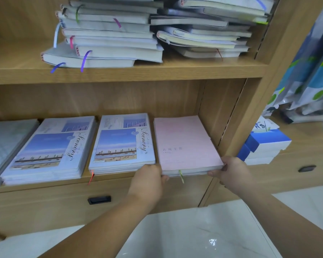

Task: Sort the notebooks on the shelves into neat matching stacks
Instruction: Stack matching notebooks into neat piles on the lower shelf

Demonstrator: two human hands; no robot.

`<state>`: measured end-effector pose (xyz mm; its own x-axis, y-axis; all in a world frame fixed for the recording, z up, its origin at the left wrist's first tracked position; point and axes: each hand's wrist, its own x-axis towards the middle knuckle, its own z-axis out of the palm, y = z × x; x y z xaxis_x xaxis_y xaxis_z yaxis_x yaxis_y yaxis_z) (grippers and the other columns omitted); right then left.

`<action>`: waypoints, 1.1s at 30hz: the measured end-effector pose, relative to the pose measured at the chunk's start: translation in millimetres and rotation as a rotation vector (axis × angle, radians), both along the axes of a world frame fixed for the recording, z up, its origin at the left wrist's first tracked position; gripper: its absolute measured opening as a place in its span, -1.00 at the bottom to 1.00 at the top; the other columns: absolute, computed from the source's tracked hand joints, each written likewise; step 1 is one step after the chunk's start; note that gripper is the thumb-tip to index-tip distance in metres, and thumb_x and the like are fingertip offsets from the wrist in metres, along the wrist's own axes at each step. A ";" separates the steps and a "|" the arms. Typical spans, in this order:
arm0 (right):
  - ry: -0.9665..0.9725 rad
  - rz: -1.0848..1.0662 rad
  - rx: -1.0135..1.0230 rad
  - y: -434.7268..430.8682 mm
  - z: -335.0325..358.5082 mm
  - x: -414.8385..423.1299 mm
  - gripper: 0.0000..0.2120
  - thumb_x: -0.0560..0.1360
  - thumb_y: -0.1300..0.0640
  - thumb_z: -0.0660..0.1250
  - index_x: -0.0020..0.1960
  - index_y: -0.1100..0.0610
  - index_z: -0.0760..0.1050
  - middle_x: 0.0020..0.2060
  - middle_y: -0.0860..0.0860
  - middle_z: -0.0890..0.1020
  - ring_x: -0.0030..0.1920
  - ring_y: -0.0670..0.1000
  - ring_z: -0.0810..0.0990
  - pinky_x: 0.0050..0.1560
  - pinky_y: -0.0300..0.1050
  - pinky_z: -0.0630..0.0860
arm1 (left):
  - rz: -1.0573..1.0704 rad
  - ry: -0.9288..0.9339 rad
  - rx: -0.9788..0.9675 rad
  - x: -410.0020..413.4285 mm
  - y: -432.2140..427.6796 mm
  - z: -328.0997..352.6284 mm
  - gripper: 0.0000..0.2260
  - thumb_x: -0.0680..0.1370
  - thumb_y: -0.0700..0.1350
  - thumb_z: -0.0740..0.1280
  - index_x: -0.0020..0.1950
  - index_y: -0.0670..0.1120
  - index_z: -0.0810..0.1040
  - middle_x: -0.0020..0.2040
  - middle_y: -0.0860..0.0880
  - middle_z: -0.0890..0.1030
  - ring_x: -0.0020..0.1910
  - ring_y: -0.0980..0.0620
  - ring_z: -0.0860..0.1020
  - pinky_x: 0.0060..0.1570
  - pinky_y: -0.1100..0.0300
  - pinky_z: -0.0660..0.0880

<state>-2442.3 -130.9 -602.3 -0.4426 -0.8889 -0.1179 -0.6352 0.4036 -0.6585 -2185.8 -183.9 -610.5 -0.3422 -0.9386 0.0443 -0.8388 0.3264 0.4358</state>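
lower shelf (116,176), right end at the front edge: pink notebook stack (186,144) lying flat | left grip (147,178) clasps its front-left corner | right grip (231,172) holds its front-right corner, thumb on top | two Scenery stacks (123,144) just beside it, leftward | upper shelf (157,71): untidy piles (108,34)

A pink-covered stack (185,146) is laid flat at the right end of the lower shelf (45,188), gripped at its front corners by the left hand (147,176) and right hand (231,173). Two "Scenery" stacks (122,144) (45,149) lie flat beside it. Upper-shelf piles (108,38) (207,34) are heaped askew.
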 end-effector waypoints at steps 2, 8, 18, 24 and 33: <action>-0.003 -0.008 -0.004 -5.4 -2.1 -0.4 -0.81 0.47 0.07 0.56 -0.04 0.06 0.55 -0.21 0.05 0.61 -0.23 0.14 0.65 -0.25 -0.07 0.56 | 0.015 0.018 0.001 -3.2 -3.6 -0.9 -0.77 0.63 0.04 0.33 -0.13 -0.04 0.43 -0.11 -0.11 0.61 -0.08 -0.15 0.59 -0.17 0.10 0.45; 0.004 -0.066 -0.036 -9.8 -5.0 -2.8 -0.78 0.48 0.01 0.53 -0.02 0.04 0.52 -0.27 0.05 0.61 -0.22 0.15 0.67 -0.26 -0.06 0.55 | 0.044 0.147 -0.021 -7.4 -3.3 -10.6 -0.80 0.63 0.03 0.34 -0.14 -0.02 0.45 -0.13 -0.08 0.65 -0.11 -0.15 0.61 -0.13 0.04 0.56; -0.013 -0.074 -0.096 -7.5 -6.7 1.6 -0.70 0.43 -0.02 0.58 -0.13 -0.02 0.45 -0.29 0.15 0.64 -0.23 0.13 0.68 -0.27 -0.06 0.54 | 0.068 0.323 -0.061 -1.2 1.3 -22.7 -0.73 0.63 0.00 0.32 -0.26 0.01 0.41 -0.47 0.06 0.37 -0.44 0.04 0.34 -0.36 0.13 0.24; -0.029 -0.082 -0.137 -13.6 -11.7 3.9 -0.67 0.47 0.00 0.55 -0.18 -0.06 0.36 -0.25 0.19 0.64 -0.21 0.16 0.68 -0.19 -0.01 0.58 | 0.112 0.302 -0.010 -6.0 -5.9 -26.0 -0.58 0.65 -0.03 0.31 -0.38 -0.02 0.31 -0.48 0.02 0.33 -0.44 -0.01 0.30 -0.36 0.11 0.19; -0.002 -0.083 -0.143 -18.8 -19.0 0.1 -0.68 0.46 -0.07 0.54 -0.18 -0.09 0.38 -0.33 0.04 0.65 -0.28 0.10 0.67 -0.17 0.03 0.63 | 0.103 0.305 -0.025 -6.9 -11.9 -25.6 -0.60 0.66 -0.05 0.31 -0.37 -0.02 0.32 -0.47 0.02 0.34 -0.39 -0.08 0.32 -0.36 0.10 0.21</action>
